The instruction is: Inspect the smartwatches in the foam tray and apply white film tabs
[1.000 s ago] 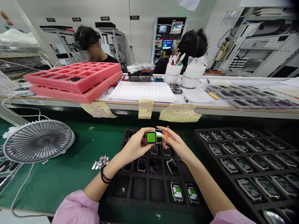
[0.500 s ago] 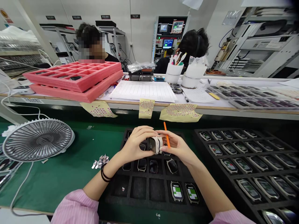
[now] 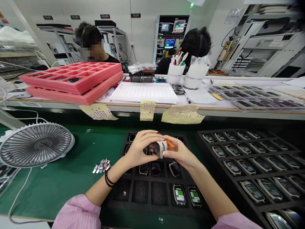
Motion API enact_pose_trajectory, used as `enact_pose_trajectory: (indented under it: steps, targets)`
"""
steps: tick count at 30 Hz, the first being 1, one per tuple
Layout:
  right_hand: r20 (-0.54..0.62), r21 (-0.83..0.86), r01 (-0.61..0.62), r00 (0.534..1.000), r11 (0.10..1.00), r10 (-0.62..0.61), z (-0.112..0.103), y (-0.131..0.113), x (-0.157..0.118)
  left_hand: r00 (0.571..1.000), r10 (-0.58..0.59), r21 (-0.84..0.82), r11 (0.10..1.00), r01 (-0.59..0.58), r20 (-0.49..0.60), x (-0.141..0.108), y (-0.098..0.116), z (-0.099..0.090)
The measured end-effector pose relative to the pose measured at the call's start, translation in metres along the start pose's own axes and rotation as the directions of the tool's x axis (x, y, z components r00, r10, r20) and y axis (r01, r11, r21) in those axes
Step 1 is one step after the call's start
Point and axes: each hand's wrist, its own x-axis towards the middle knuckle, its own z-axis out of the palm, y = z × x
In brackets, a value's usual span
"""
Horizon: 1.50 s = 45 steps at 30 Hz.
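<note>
Grasped two pale-cased square watches [image 3: 162, 149] between the left hand [image 3: 139, 149] and the right hand [image 3: 182, 154], just above a black foam tray [image 3: 159, 193], with a thin orange stick [image 3: 170, 143] at the right hand. Blocked some of that tray's cells from view. Had a round grey fan [image 3: 44, 144] and small silvery pieces [image 3: 102, 165] leftward, another black foam tray [image 3: 234, 178] rightward. Counted two stacked pink foam trays [image 3: 95, 97], three yellow dotted sheets [image 3: 147, 110], two lit watches [image 3: 179, 194] in the near row.
</note>
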Motion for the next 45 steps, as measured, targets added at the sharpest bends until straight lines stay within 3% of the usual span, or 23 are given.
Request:
enact_pose_trajectory:
  steps: [5, 9, 12, 14, 16, 20, 22, 26, 35, 41, 45]
  targets:
    - [-0.055, -0.001, 0.013, 0.998, 1.000, -0.013, 0.003, 0.005, 0.002, 1.000, 0.000, 0.008, 1.000, 0.000, 0.001, 0.000, 0.001, 0.004]
    - [-0.033, -0.002, 0.017, 0.999, 1.000, -0.017, 0.004, 0.001, 0.002, 1.000, -0.010, -0.001, 1.000, 0.010, -0.011, 0.000, 0.002, 0.004]
    - [-0.097, -0.035, 0.118, 0.988, 0.992, -0.121, 0.002, -0.009, -0.001, 0.997, -0.039, -0.019, 0.999, 0.038, -0.060, -0.001, 0.002, 0.001]
    - [-0.234, -0.132, 0.262, 0.929, 0.956, -0.287, -0.001, -0.016, -0.006, 0.994, -0.088, -0.080, 0.993, 0.083, -0.067, -0.002, 0.002, 0.000]
    - [-0.316, -0.217, 0.431, 0.818, 0.876, -0.481, -0.004, -0.021, -0.013, 0.986, -0.163, -0.187, 0.970, 0.153, -0.038, -0.003, 0.002, -0.001]
    - [-0.198, -0.305, 0.676, 0.644, 0.671, -0.739, -0.005, -0.021, -0.028, 0.947, -0.321, -0.308, 0.901, 0.304, -0.004, -0.004, 0.004, 0.000]
    - [-0.144, -0.358, 0.708, 0.603, 0.609, -0.785, -0.003, -0.018, -0.031, 0.938, -0.347, -0.320, 0.890, 0.326, -0.010, -0.003, 0.005, 0.000]
    - [-0.122, -0.325, 0.704, 0.632, 0.632, -0.766, 0.002, -0.015, -0.033, 0.933, -0.359, -0.322, 0.885, 0.335, -0.017, -0.003, 0.008, 0.000]
    - [-0.162, -0.354, 0.687, 0.623, 0.635, -0.765, 0.001, -0.013, -0.032, 0.943, -0.330, -0.263, 0.914, 0.310, -0.038, -0.003, 0.009, 0.000]
    - [-0.127, -0.487, 0.668, 0.583, 0.563, -0.802, -0.002, -0.009, -0.033, 0.966, -0.246, -0.135, 0.963, 0.234, -0.083, -0.005, 0.008, 0.001]
    - [-0.111, -0.460, 0.694, 0.574, 0.554, -0.811, -0.004, -0.010, -0.033, 0.959, -0.272, -0.115, 0.958, 0.263, -0.074, -0.004, 0.011, 0.000]
